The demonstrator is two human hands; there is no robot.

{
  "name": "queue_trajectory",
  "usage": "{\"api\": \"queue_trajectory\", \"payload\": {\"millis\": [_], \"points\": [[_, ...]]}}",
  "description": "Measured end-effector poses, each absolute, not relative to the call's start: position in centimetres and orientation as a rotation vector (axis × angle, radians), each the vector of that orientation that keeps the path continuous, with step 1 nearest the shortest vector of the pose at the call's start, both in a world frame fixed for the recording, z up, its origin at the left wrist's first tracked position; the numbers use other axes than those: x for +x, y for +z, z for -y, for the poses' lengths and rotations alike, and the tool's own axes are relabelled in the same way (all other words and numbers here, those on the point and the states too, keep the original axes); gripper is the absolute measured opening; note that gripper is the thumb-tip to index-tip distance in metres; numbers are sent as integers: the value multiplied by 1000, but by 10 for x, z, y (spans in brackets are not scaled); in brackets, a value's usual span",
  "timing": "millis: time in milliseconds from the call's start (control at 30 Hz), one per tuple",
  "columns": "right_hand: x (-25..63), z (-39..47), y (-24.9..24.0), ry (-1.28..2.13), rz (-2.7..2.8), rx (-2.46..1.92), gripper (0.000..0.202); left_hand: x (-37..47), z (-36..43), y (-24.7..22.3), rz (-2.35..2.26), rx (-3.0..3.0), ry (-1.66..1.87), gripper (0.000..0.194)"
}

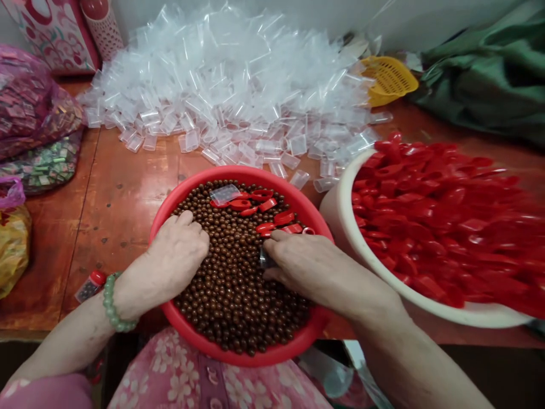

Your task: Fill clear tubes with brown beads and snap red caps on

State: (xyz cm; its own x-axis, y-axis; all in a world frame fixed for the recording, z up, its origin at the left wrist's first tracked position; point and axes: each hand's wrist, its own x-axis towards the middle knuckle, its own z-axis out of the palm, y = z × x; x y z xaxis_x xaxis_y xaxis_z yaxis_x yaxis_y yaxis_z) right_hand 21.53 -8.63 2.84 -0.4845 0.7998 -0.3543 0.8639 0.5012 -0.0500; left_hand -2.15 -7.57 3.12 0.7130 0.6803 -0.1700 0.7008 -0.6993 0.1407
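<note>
A red basin (243,360) full of small brown balls (238,284) stands at the table's front edge. My left hand (181,250) rests over the balls at the basin's left side, fingers curled; what they hold, if anything, is hidden. At the right side my right hand (298,261) grips a small clear plastic container (266,259) between thumb and fingers, down at the balls. Red caps (240,204) and one clear container (225,194) lie on the balls near the far rim.
Clear containers (238,79) are heaped behind the basin. A white tub (361,244) of red caps touches its right side. A filled, red-capped container (90,286) lies left, near bags (38,159). A yellow basket (389,82) and green cloth (489,74) are back right.
</note>
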Motion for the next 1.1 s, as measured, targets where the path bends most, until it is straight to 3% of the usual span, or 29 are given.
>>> {"api": "queue_trajectory", "payload": {"millis": [233, 400, 567, 700, 833, 1100], "points": [[190, 75, 14, -472, -2464, 1313, 23, 6, 76, 17, -929, 2703, -230, 28], [192, 72, 1, -699, -2439, 1468, 16, 13, 65, -5, -891, 2536, -86, 22], [205, 78, -7, -1312, -2526, 1682, 13, 4, 59, -1, -890, 2315, 60, 16], [212, 85, -10, -1664, -2572, 1731, 28, -3, 56, 2, -882, 2091, 200, 21], [214, 89, -10, -1579, -2712, 1750, 32, -6, 57, -4, -905, 1952, 316, 36], [216, 96, -12, -1638, -2708, 1680, 29, -10, 87, 11, -903, 2075, 517, 31]]}}
